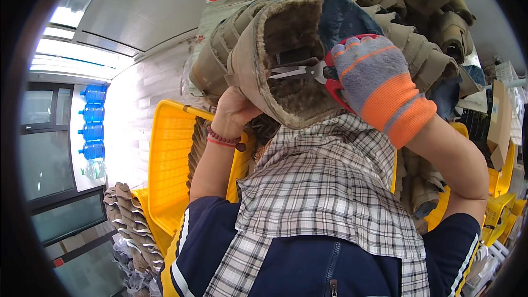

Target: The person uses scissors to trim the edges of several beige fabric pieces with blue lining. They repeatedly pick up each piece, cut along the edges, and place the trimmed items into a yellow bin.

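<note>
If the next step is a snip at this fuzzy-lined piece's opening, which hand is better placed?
Probably the right hand: it grips the red-handled scissors, blades parted at the opening of the fuzzy-lined piece. The left hand shows no tool; it is at the piece's side, fingers mostly hidden.

Scissors (315, 71) at mouth of fabric tube (294, 30); basket (169, 168) left; jugs (94, 122) farther left.

A head-worn fisheye looks down, close above the apron (330, 203).

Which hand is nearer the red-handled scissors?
Right. The gloved right hand grips the scissors; the bare left hand touches the tan fleece-lined piece, at their lower left in view.
</note>
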Demonstrator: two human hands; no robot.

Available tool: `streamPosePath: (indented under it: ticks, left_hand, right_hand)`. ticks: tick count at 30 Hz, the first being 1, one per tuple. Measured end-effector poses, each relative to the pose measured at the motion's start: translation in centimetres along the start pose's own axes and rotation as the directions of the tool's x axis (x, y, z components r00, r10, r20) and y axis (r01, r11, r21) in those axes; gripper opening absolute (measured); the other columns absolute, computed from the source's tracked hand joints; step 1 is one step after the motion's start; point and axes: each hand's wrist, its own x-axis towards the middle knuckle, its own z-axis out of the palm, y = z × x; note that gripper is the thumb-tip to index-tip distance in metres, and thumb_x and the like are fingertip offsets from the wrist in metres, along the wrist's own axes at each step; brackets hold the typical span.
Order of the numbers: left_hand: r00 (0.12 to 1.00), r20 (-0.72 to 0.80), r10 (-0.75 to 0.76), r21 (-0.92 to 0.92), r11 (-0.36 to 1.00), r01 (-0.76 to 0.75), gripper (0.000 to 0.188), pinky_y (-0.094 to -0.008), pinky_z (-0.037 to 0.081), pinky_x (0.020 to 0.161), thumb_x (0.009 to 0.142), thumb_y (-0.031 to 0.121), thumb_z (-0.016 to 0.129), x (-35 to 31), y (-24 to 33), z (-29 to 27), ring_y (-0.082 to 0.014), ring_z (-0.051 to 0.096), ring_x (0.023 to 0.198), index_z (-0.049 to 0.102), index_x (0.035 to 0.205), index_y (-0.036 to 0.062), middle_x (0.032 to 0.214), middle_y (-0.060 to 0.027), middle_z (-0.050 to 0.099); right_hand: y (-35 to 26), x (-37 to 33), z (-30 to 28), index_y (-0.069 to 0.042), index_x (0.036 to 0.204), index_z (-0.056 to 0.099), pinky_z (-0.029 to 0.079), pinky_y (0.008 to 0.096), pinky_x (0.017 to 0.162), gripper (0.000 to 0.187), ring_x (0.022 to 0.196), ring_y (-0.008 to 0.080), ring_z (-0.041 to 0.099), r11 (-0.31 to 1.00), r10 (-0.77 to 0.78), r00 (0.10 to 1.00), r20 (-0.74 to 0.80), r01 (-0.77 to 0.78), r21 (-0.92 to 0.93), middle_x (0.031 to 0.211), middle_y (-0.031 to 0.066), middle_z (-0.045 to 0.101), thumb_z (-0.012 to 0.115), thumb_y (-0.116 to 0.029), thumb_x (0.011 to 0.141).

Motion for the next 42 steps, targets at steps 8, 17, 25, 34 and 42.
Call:
streamPosePath:
  ticks: [8, 17, 25, 34, 42]
  left_hand:
    - [0.998, -0.068, 0.010, 0.052, 0.999, -0.007, 0.026, -0.0412, 0.046, 0.094, 0.089, 0.012, 0.055, 0.5, 0.0, -1.3, -0.0232, 0.060, 0.102, 0.059, 0.113, 0.0038, 0.109, -0.0095, 0.064]
    - [0.982, -0.190, 0.015, -0.036, 0.999, -0.022, 0.032, -0.0367, 0.053, 0.084, 0.078, -0.004, 0.057, -0.1, -0.6, 2.1, -0.0227, 0.066, 0.085, 0.061, 0.109, -0.0026, 0.095, -0.0128, 0.068]
    - [0.997, 0.020, -0.072, -0.106, 0.992, 0.073, 0.038, -0.0406, 0.047, 0.094, 0.084, 0.007, 0.061, -0.1, -0.5, 0.8, -0.0229, 0.060, 0.102, 0.055, 0.122, 0.0031, 0.110, -0.0093, 0.064]
    - [0.960, 0.206, -0.189, -0.196, 0.953, 0.230, 0.048, -0.0462, 0.046, 0.097, 0.081, -0.002, 0.056, 0.1, -0.8, 1.1, -0.0248, 0.062, 0.101, 0.049, 0.128, 0.0018, 0.126, -0.0109, 0.054]
    - [0.993, 0.077, -0.087, -0.072, 0.993, 0.092, 0.055, -0.0457, 0.045, 0.098, 0.075, -0.011, 0.049, 0.5, -1.3, 0.6, -0.0260, 0.053, 0.116, 0.049, 0.129, 0.0005, 0.128, -0.0114, 0.052]
  right_hand:
    - [0.1, -0.2, 0.3, -0.006, 0.099, 0.059, 0.050, 0.0351, 0.071, 0.039, 0.081, 0.0235, 0.062, 1.000, 0.026, 0.998, -0.053, -0.026, -0.017, 0.087, 0.0094, 0.062, 0.071, -0.032, 0.071]
    - [2.9, -1.3, 1.2, -0.010, 0.093, 0.064, 0.051, 0.0325, 0.066, 0.031, 0.076, 0.0192, 0.064, 1.000, -0.011, 0.923, -0.385, 0.013, 0.001, 0.081, 0.0051, 0.065, 0.070, -0.031, 0.070]
    - [5.4, -0.8, 1.1, -0.013, 0.098, 0.063, 0.047, 0.0338, 0.077, 0.040, 0.086, 0.0222, 0.060, 0.993, -0.062, 0.839, -0.541, -0.001, -0.115, 0.092, 0.0067, 0.062, 0.072, -0.039, 0.069]
    - [5.4, 1.3, 2.3, -0.011, 0.105, 0.063, 0.050, 0.0339, 0.072, 0.032, 0.086, 0.0207, 0.064, 0.964, -0.184, 0.866, -0.465, 0.068, -0.255, 0.093, 0.0066, 0.065, 0.070, -0.024, 0.076]
    - [5.3, 0.5, 1.8, -0.012, 0.102, 0.060, 0.049, 0.0354, 0.076, 0.034, 0.086, 0.0228, 0.061, 0.960, -0.137, 0.896, -0.422, 0.015, -0.280, 0.090, 0.0065, 0.062, 0.070, -0.028, 0.073]
